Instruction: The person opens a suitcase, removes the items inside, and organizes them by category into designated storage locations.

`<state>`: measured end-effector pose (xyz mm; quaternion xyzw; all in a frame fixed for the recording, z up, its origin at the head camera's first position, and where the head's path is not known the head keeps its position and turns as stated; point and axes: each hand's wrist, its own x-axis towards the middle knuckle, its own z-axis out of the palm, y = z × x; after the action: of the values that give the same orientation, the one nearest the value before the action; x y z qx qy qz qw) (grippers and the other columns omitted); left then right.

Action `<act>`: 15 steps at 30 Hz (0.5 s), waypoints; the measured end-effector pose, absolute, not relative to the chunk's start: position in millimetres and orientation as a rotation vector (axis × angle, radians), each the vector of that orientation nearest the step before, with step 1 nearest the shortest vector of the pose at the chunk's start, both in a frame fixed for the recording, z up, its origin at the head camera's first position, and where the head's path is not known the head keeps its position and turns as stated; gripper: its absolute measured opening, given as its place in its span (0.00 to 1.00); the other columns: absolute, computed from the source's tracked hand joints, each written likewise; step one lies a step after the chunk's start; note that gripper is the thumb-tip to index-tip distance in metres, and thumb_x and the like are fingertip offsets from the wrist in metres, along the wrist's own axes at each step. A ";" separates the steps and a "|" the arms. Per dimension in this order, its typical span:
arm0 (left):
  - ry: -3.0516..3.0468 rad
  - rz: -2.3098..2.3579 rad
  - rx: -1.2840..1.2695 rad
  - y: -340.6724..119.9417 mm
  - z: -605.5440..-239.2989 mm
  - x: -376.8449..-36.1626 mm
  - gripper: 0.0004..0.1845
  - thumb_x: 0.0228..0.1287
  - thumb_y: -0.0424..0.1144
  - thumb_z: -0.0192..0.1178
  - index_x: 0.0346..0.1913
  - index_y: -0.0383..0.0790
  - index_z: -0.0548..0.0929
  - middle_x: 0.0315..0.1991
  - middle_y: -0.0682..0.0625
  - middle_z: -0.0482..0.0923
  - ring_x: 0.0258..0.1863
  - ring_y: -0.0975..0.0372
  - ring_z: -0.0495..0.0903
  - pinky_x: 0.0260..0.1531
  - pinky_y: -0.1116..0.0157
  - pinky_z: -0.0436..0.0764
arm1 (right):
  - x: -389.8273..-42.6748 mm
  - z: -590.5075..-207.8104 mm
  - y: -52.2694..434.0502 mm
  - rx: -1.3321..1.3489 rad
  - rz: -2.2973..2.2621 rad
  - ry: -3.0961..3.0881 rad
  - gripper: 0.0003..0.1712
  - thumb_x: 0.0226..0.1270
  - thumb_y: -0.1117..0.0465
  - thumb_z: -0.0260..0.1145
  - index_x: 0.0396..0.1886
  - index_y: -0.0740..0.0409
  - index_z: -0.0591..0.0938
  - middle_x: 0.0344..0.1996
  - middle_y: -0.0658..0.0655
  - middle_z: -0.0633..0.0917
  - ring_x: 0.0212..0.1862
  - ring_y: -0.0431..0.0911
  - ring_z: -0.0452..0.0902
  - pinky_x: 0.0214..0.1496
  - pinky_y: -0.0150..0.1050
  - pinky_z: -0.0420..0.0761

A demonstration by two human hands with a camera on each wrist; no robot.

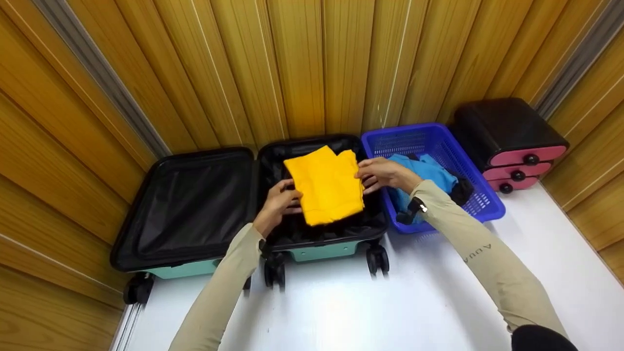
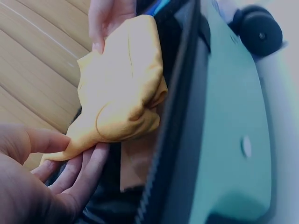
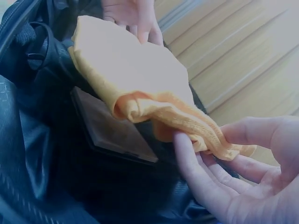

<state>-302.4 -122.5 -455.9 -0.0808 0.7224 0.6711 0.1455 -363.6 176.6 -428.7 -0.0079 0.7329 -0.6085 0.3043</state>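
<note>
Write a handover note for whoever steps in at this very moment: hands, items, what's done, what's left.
Left hand: pinches the near-left edge of the folded yellow garment.
Right hand: pinches its right edge.
The garment is held over the right half of the open teal suitcase, not yet released.
Done: garment folded and brought to the case.
Left: probably lay it flat; a blue garment waits in the blue basket.

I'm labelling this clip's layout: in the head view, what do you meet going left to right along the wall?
Open suitcase lid → left hand → folded yellow garment → right hand → blue basket → black drawer unit with pink drawers.
</note>
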 end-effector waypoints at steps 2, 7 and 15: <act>2.072 1.948 -0.213 -119.0 -451.6 -300.2 0.27 0.65 0.34 0.60 0.67 0.47 0.70 0.50 0.42 0.81 0.41 0.55 0.86 0.42 0.57 0.87 | -361.5 -425.0 183.8 -0.032 -1.622 1.941 0.08 0.70 0.65 0.61 0.45 0.55 0.72 0.32 0.51 0.80 0.34 0.46 0.81 0.41 0.44 0.87; 2.049 1.991 -0.147 -107.0 -439.4 -299.4 0.27 0.65 0.35 0.61 0.67 0.50 0.71 0.49 0.43 0.81 0.46 0.51 0.85 0.48 0.51 0.84 | -356.2 -412.7 201.2 -0.030 -1.652 1.975 0.14 0.69 0.64 0.63 0.51 0.57 0.71 0.36 0.51 0.81 0.34 0.45 0.81 0.40 0.43 0.87; 1.989 2.013 -0.126 -76.5 -424.3 -299.4 0.28 0.64 0.33 0.61 0.67 0.51 0.71 0.47 0.44 0.83 0.42 0.52 0.85 0.51 0.48 0.83 | -343.7 -398.4 231.2 -0.004 -1.545 2.144 0.32 0.67 0.61 0.66 0.68 0.61 0.65 0.40 0.50 0.83 0.38 0.43 0.83 0.43 0.41 0.87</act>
<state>-299.4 -76.5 -424.3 -0.0441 0.6938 0.7021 0.1542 -343.7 231.2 -398.4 -0.0014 0.7861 -0.5666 0.2470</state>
